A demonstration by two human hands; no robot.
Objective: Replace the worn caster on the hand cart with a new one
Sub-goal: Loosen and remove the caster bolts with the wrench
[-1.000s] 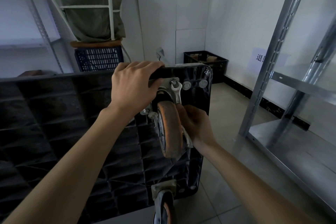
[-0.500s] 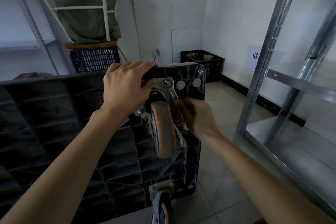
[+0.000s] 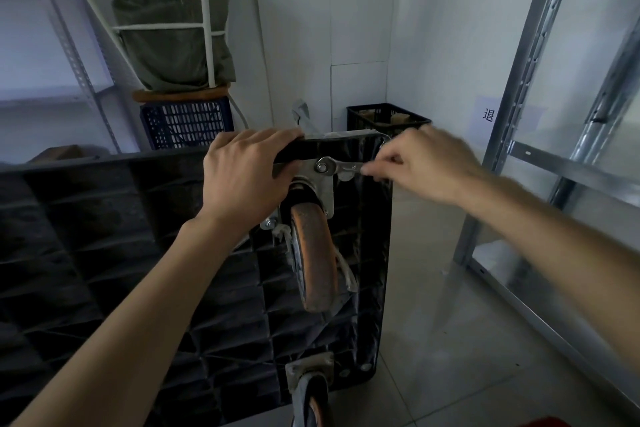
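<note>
Right hand [image 3: 429, 163]: grip pinching the free end of a flat metal wrench [image 3: 341, 167] between thumb and curled fingers; the hand is motion-blurred, so the exact finger placement cannot be told. The wrench lies roughly level, its ring end seated on a bolt [image 3: 322, 167] at the upper corner of the caster's mounting plate [image 3: 320, 184]. Left hand [image 3: 247, 177]: grip curled over the top edge of the hand cart [image 3: 104, 236], fingers wrapped across the rim, thumb side against the mounting plate.

The hand cart stands on its side, black ribbed underside facing the camera. The worn caster [image 3: 315, 253] is bolted near the cart's upper right corner, directly below the wrench; its orange-brown wheel is scuffed and stands edge-on. A second caster [image 3: 310, 388] sits at the lower right corner of the cart, partly cut off by the frame edge.

Surroundings: tiled floor [image 3: 433, 357]. A metal shelving rack [image 3: 554, 114] stands to the right. Against the far wall are a black crate [image 3: 384, 118], a blue crate [image 3: 187, 123], and above the blue crate a green cloth bundle [image 3: 169, 31] behind a white frame. A paper sign [image 3: 488, 114] is fixed to the right-hand wall.
</note>
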